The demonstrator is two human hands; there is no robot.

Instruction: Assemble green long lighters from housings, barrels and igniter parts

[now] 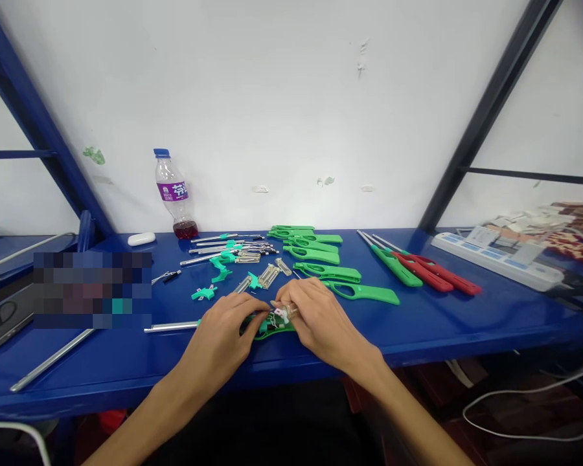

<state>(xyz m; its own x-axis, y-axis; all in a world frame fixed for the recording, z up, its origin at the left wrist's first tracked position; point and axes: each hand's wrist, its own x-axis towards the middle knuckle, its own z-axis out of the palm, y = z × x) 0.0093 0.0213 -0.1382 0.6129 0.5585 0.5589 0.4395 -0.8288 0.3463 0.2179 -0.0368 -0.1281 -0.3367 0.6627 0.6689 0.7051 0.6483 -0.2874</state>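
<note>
Forearms point(160, 401) nearest. Right hand point(320, 320) pinches clear part point(288, 311) over open green shell point(286, 328), wires inside; left fingers point(257, 305) at shell, grip unclear. Shell appears partly filled, unclosed. Beyond: loose clear bodies point(269, 277), teal pieces point(204, 293), metal rods point(206, 257), separate green handles point(374, 293). Right: three lighters point(425, 272) look whole.

Two hands at work on a green lighter casing
Left hand point(233, 320) and right hand point(315, 317) meet over the open green lighter casing point(276, 331) at the blue tabletop's point(418, 323) near edge; behind lie more green casing halves point(366, 292), teal plastic pieces point(221, 265) and metal rods point(208, 249), with red lighters point(425, 272) to the right.
</note>
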